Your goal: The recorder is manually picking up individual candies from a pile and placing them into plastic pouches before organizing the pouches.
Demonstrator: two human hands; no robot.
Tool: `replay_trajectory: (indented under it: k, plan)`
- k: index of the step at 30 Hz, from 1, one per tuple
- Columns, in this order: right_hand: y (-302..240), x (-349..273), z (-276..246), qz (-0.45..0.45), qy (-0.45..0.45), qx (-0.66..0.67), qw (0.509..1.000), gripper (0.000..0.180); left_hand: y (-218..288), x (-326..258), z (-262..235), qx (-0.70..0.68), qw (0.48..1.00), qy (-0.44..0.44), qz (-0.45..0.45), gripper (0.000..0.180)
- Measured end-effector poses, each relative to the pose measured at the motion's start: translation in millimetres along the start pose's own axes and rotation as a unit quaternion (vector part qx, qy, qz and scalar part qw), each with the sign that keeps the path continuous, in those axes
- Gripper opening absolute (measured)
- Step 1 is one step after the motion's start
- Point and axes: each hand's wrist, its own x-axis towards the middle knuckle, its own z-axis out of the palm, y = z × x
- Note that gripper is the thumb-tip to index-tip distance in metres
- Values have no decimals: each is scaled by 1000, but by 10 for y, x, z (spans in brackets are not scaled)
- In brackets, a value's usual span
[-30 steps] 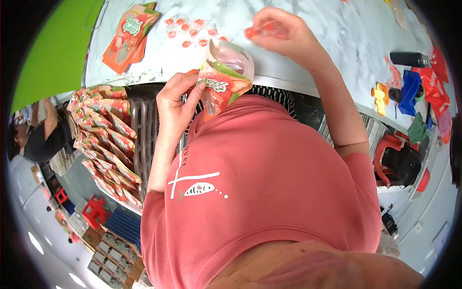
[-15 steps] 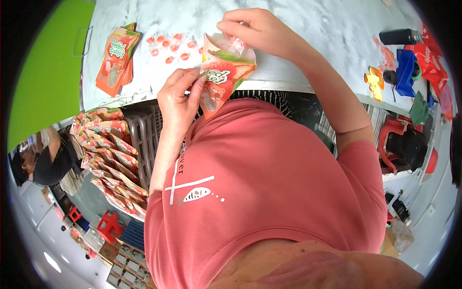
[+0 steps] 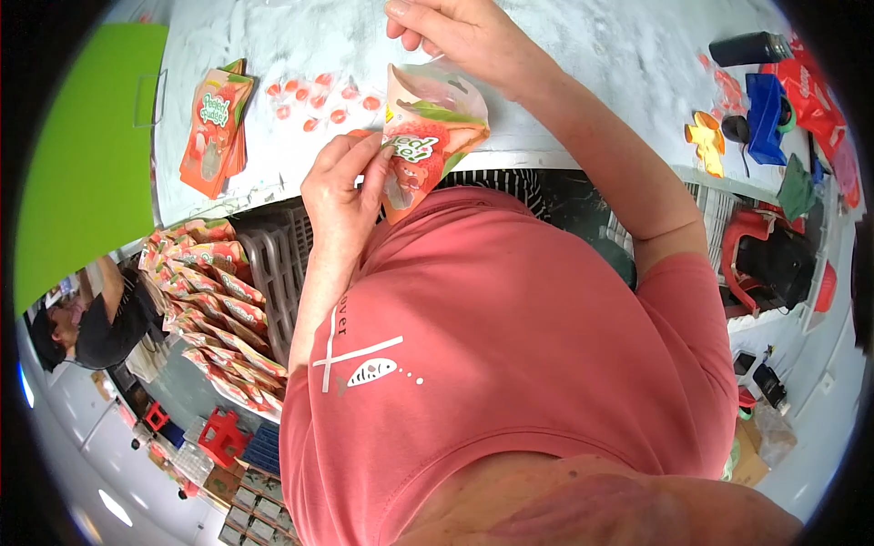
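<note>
My left hand [image 3: 344, 196] pinches the lower left side of a red and peach stand-up pouch [image 3: 432, 150] at the table's near edge. The pouch's mouth gapes, showing its pale inside. Just beyond the mouth, my right hand [image 3: 469, 41] hangs over the table with loosely bent fingers apart and nothing visible in them. Small red sweets [image 3: 320, 96] in clear wrappers lie scattered to the left of the pouch. Farther left rests a stack of flat pouches [image 3: 214, 132] of the same print.
Below the table at left, rows of plump pouches [image 3: 218, 300] stand beside a grey plastic crate [image 3: 273, 255]. At right on the table are a black bottle [image 3: 748, 49], a blue tape dispenser [image 3: 767, 118] and a yellow object [image 3: 705, 143]. Another person [image 3: 100, 318] is at far left.
My right hand has drawn up and away from the pouch's mouth, and the clear-wrapped thing at its fingers no longer shows there. My left hand keeps its pinch on the pouch.
</note>
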Motion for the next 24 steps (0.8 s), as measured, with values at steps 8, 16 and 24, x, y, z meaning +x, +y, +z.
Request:
replay_trajectory:
  k: [8, 16, 24]
  plan:
    - [-196, -173, 65, 55, 21, 166, 984, 29, -4, 5, 18, 13, 1000, 19, 10, 15]
    - [-294, -526, 100, -106, -63, -1, 992, 32, 17, -35, -39, -34, 999, 24, -3, 16]
    - [499, -425, -19, -113, 93, -117, 982, 38, -115, -495, -364, -129, 988, 79, -7, 18]
